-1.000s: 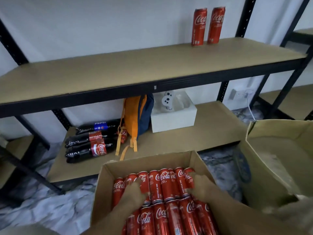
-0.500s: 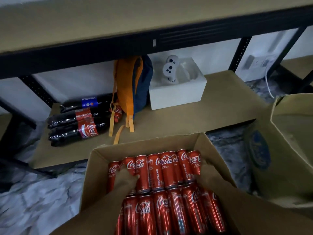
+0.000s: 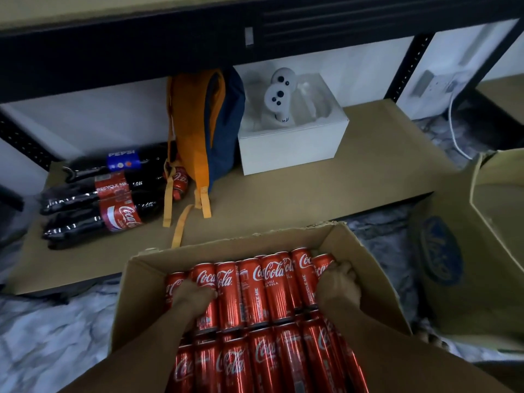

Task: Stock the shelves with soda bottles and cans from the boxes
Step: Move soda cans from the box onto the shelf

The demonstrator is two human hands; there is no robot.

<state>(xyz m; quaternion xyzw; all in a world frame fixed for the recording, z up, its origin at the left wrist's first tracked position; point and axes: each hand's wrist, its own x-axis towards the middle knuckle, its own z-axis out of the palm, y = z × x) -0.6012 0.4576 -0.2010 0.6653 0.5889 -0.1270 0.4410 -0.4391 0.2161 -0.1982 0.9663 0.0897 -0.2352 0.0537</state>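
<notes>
Cardboard box (image 3: 147, 279), 6 o'clock: near full of cola cans (image 3: 255, 293), lying flat in rows. Left hand (image 3: 192, 300) curled round leftmost can (image 3: 205, 279) of far row; right hand (image 3: 337, 285) curled round rightmost can (image 3: 321, 268). Lower shelf (image 3: 312, 188), 10 o'clock: soda bottles (image 3: 113, 199) lying down. Likely early stage; most cans unshelved.

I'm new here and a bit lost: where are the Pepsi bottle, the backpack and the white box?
Pepsi bottle (image 3: 121, 160): head view, on its blue label.
backpack (image 3: 192, 123): head view, on its orange front.
white box (image 3: 292, 148): head view, on its front wall.
</notes>
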